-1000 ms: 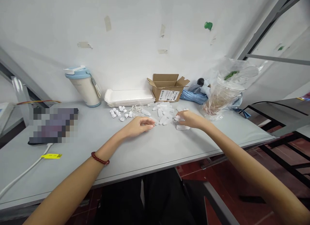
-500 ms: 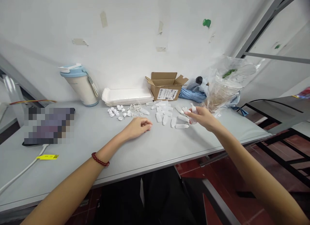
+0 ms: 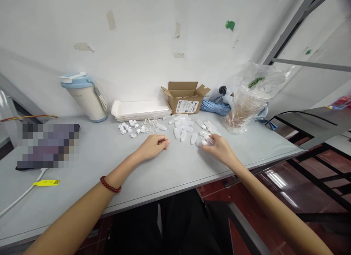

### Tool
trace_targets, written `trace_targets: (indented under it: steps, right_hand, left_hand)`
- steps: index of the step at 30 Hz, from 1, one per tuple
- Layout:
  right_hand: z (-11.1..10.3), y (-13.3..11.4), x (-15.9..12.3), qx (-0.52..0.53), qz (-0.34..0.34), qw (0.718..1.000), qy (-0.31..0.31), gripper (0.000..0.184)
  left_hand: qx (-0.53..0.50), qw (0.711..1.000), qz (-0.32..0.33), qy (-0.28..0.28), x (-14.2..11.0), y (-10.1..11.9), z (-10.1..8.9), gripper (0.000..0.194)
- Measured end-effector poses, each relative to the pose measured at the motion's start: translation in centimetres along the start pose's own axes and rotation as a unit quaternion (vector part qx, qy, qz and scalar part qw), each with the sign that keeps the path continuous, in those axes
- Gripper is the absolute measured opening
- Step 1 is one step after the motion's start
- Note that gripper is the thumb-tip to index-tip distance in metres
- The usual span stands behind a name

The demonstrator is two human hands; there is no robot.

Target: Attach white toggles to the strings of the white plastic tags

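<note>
My left hand (image 3: 152,147) rests on the table with its fingers curled together, and nothing shows in them. Over on the right, my right hand (image 3: 221,149) pinches a clear plastic tube with a white cap (image 3: 206,141) low over the tabletop; fingers partly cover it. Several translucent plastic tubes (image 3: 183,135) lie between the hands and behind them. Beyond the left hand are a tangle of thin white cords (image 3: 150,125) and a cluster of small white caps (image 3: 128,127). More tubes with white parts (image 3: 201,124) lie just past the right hand.
Along the wall stand a tilted cup (image 3: 89,101), a stack of white trays (image 3: 141,110), an open cardboard box (image 3: 184,101), blue cloth (image 3: 215,107) and a clear plastic bag (image 3: 241,112). At left lies a blurred dark device (image 3: 49,145) with a white cable (image 3: 23,200).
My right hand has moved left and toward me, down to the nearer tubes, with the capped clear tube in its fingers. The left hand stays in place; the view has shifted slightly.
</note>
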State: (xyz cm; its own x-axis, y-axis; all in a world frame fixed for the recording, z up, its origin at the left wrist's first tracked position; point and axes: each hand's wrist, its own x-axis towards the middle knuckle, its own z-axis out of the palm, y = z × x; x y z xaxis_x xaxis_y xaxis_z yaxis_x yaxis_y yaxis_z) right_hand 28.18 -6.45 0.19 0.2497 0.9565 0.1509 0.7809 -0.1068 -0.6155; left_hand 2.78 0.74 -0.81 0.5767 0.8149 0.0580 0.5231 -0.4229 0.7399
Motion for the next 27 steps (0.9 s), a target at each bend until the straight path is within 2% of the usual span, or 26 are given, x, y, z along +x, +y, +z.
trace_targets:
  steps: [5,7,9,11,13,14,16,18,20,23,25,27]
  right_hand:
    - [-1.1,0.9,-0.6,-0.003,0.023,0.999,0.048,0.018]
    - [-1.7,1.4,-0.7,0.022,0.041,0.997,0.061,0.019]
    - [-2.3,2.0,-0.4,0.052,0.055,0.995,0.067,0.023]
    - [-3.0,2.5,0.5,0.066,0.054,0.994,0.073,0.033]
    - [-3.7,2.9,1.7,0.053,0.035,0.994,0.092,0.044]
    - [-4.1,3.1,2.4,0.038,0.019,0.993,0.106,0.048]
    - [-4.6,3.5,3.7,0.007,-0.006,0.993,0.118,0.053]
    - [-4.8,3.8,4.7,-0.021,-0.02,0.994,0.106,0.056]
    - [-4.6,4.2,5.4,-0.063,-0.025,0.993,0.093,0.057]
    - [-3.8,4.7,6.0,-0.161,-0.03,0.985,0.06,0.034]
    - [-3.3,4.9,6.1,-0.216,-0.034,0.976,0.017,0.019]
    - [-3.0,5.0,6.3,-0.249,-0.04,0.968,-0.015,0.019]
  left_hand:
    - [0.025,0.999,0.009,0.018,-0.5,0.3,0.1,0.026]
    - [0.045,0.998,0.023,0.041,0.0,1.4,0.7,0.024]
    - [0.074,0.993,0.075,0.055,1.3,3.1,1.8,0.023]
    - [0.122,0.973,0.196,0.017,3.5,5.3,3.3,0.028]
    - [0.174,0.939,0.286,-0.076,6.2,7.4,4.7,0.046]
    - [0.199,0.928,0.292,-0.119,7.6,8.1,5.3,0.056]
    - [0.229,0.917,0.262,-0.193,10.0,9.0,6.1,0.078]
    - [0.234,0.909,0.242,-0.243,11.8,9.1,6.5,0.083]
    - [0.24,0.907,0.226,-0.262,12.7,8.7,6.5,0.078]
    - [0.261,0.909,0.219,-0.24,12.7,8.0,6.7,0.062]
    - [0.286,0.912,0.22,-0.195,12.1,7.8,7.1,0.051]
    - [0.316,0.911,0.223,-0.141,11.4,7.7,7.8,0.041]
